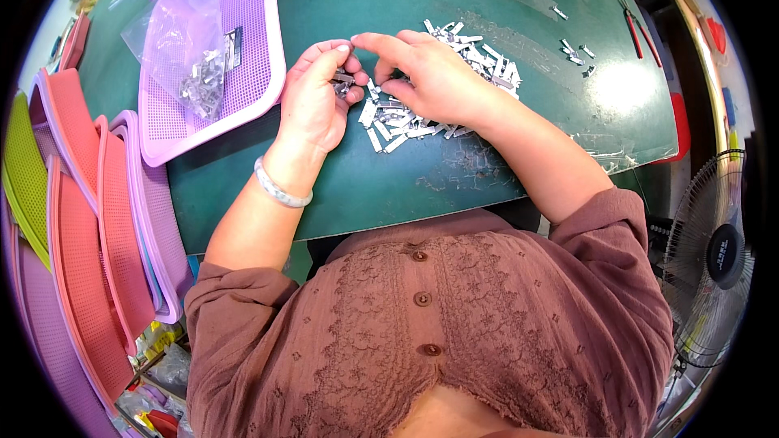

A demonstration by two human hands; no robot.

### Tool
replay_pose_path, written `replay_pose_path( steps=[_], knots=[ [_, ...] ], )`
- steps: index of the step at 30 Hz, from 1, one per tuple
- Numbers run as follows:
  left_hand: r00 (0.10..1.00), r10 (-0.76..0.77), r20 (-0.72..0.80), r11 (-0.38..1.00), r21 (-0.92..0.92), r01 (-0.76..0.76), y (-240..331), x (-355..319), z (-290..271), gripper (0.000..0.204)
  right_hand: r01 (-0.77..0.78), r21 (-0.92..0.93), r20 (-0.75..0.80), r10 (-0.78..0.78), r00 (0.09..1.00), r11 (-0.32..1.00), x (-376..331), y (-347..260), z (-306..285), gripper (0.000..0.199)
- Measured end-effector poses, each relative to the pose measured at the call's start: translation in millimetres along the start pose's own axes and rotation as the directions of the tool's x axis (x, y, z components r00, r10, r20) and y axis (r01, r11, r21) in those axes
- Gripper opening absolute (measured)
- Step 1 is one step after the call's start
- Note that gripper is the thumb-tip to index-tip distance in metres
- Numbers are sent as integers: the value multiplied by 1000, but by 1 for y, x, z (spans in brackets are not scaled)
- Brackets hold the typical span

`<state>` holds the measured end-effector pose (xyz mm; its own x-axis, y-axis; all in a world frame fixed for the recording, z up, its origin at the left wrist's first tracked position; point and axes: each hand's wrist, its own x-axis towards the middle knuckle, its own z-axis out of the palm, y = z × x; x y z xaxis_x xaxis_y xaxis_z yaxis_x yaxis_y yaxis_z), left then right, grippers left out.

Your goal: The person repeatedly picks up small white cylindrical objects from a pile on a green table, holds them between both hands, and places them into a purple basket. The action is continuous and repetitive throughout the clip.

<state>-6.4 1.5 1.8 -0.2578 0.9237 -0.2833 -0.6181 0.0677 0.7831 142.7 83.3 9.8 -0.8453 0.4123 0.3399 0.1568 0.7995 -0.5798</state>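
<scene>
A heap of small, narrow silver metal pieces (398,126) lies on the green tabletop, partly under my right hand. My left hand (312,101), a pale bangle (280,186) on its wrist, is curled around several of the same metal pieces (342,81) just left of the heap. Above the heap, my right hand (430,73) reaches its index finger across to the left thumb's tip. Its other fingers bend inward near the thumb; whether a piece sits between them is hidden.
Left of my hands stands a purple perforated basket (251,40) with a clear bag of metal parts (199,85). Stacked coloured baskets (105,251) flank the table. Loose pieces (572,53) and red-handled pliers (633,32) lie at the right, near a fan (714,255).
</scene>
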Motion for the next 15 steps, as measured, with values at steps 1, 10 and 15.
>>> replay_pose_path(
  steps=[1,10,15],
  knots=[
    [1000,-1,6,1000,4,1,0,0,0,10,-24,56,-14,25,1000,998,0,1,-1,50],
    [997,-61,41,975,216,51,-1,-7,9,11,-184,502,-143,291,946,845,-1,8,-12,46],
    [999,-29,33,973,230,21,-1,-6,9,12,-147,350,-141,207,968,925,-3,11,-10,44]
  ],
)
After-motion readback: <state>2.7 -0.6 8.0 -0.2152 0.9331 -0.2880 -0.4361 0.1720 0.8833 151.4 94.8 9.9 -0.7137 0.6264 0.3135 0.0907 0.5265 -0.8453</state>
